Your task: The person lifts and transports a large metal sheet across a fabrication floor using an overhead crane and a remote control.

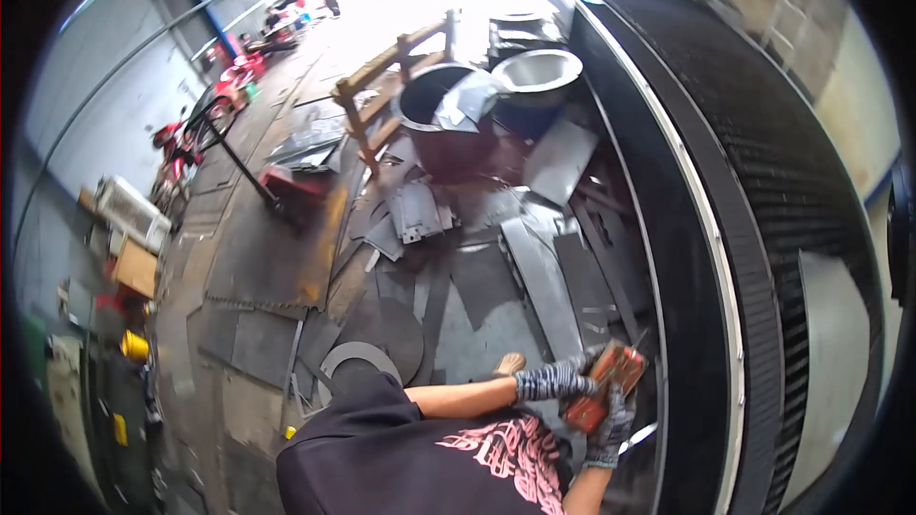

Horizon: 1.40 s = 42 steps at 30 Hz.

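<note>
My left hand (563, 381), in a dark-and-white knitted glove, is closed on the upper left side of a worn red-orange boxy tool (584, 411). Gloved the same way, my right hand (611, 427) grips the tool from below and the right. The exact kind of tool cannot be made out. Both hands are beside the black side panel (673, 305) of a long machine, above flat metal pieces. A shiny strip (637, 438) shows just right of my right hand.
Metal sheets and offcuts (544, 277) cover the floor ahead. Beyond them stand a dark drum (444, 148), a metal basin (537, 71) and a wooden frame (367, 119). A long-handled red pallet jack (286, 193) is to the left. The machine's ribbed bed (754, 153) runs along the right.
</note>
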Each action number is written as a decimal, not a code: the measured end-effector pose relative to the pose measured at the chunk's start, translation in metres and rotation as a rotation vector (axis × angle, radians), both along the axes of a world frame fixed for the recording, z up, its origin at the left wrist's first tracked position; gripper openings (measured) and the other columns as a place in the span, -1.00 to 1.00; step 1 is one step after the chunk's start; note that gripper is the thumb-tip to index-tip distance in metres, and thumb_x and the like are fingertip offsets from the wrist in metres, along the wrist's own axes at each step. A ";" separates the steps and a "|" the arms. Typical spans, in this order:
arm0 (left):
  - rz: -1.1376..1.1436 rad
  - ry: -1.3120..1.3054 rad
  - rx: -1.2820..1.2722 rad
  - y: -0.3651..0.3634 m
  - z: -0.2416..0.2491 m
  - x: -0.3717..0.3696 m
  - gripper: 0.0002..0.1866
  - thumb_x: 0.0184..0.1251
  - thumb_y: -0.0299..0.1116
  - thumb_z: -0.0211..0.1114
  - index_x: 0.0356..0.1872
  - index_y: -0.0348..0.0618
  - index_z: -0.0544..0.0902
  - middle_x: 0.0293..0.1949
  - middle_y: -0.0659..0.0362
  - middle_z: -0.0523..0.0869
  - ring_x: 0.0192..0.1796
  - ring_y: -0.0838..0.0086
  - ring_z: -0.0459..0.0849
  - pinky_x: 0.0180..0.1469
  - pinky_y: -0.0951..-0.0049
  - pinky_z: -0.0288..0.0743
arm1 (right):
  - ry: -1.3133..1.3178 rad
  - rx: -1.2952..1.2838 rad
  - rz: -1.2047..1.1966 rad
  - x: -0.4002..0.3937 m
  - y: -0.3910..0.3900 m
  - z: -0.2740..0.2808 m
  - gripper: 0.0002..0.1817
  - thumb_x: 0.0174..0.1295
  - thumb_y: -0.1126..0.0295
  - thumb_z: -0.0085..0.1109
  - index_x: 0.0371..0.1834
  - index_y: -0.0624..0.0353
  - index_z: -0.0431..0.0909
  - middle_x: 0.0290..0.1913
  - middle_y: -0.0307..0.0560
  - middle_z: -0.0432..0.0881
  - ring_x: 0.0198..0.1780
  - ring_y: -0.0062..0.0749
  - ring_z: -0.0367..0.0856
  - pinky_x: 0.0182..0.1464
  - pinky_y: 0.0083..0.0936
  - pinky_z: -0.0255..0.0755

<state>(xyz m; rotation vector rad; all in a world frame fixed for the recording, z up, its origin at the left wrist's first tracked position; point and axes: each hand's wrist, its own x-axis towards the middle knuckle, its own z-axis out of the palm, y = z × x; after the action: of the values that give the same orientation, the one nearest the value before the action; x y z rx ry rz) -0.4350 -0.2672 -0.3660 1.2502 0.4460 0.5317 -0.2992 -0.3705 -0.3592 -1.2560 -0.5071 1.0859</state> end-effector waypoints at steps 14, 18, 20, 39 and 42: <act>0.220 0.093 -0.252 0.008 -0.013 -0.045 -0.14 0.13 -0.24 0.43 0.39 -0.29 0.15 0.26 0.00 0.43 0.33 0.28 0.35 0.38 0.38 0.16 | -0.353 -0.094 -0.027 -0.018 0.050 -0.065 -0.41 0.31 0.44 0.05 0.40 0.22 0.15 0.34 -0.03 0.31 0.28 -0.30 0.37 0.31 -0.41 0.24; 0.199 0.044 -0.271 0.020 -0.019 -0.049 -0.16 0.13 -0.24 0.40 0.38 -0.28 0.17 0.24 0.10 0.44 0.29 0.39 0.35 0.34 0.43 0.20 | -0.789 -0.102 0.277 -0.031 0.051 -0.005 -0.53 0.39 0.31 -0.02 0.29 0.33 0.31 0.21 0.07 0.47 0.25 -0.19 0.41 0.30 -0.35 0.23; 0.221 0.125 -0.154 0.030 -0.033 -0.044 -0.17 0.10 -0.26 0.40 0.36 -0.29 0.19 0.19 0.10 0.47 0.23 0.40 0.41 0.29 0.42 0.28 | -1.413 -0.080 0.390 -0.020 0.044 -0.018 -0.59 0.31 0.37 -0.01 0.21 0.24 0.45 0.17 0.15 0.51 0.21 -0.05 0.45 0.26 -0.29 0.29; 0.191 0.014 -0.381 0.049 -0.003 -0.027 -0.31 0.17 -0.29 0.34 0.29 -0.36 0.30 0.13 -0.01 0.54 0.14 0.35 0.52 0.21 0.39 0.38 | -0.598 0.085 -0.103 -0.044 0.071 0.019 -0.51 0.24 0.57 0.13 0.24 0.14 0.29 0.20 -0.07 0.39 0.24 -0.33 0.37 0.32 -0.44 0.24; 0.261 0.058 -0.305 0.059 0.001 -0.023 -0.44 0.19 -0.32 0.31 0.18 -0.39 0.41 0.02 0.02 0.61 0.05 0.40 0.55 0.15 0.42 0.42 | -0.657 0.073 -0.070 -0.043 0.078 0.012 -0.56 0.23 0.57 0.13 0.20 0.15 0.33 0.17 -0.09 0.43 0.23 -0.36 0.39 0.30 -0.45 0.25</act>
<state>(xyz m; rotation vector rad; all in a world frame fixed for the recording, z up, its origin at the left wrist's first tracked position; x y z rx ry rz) -0.4581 -0.2085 -0.3645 0.9208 0.7181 0.6229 -0.3418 -0.2926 -0.3470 -1.5462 -0.9770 0.5688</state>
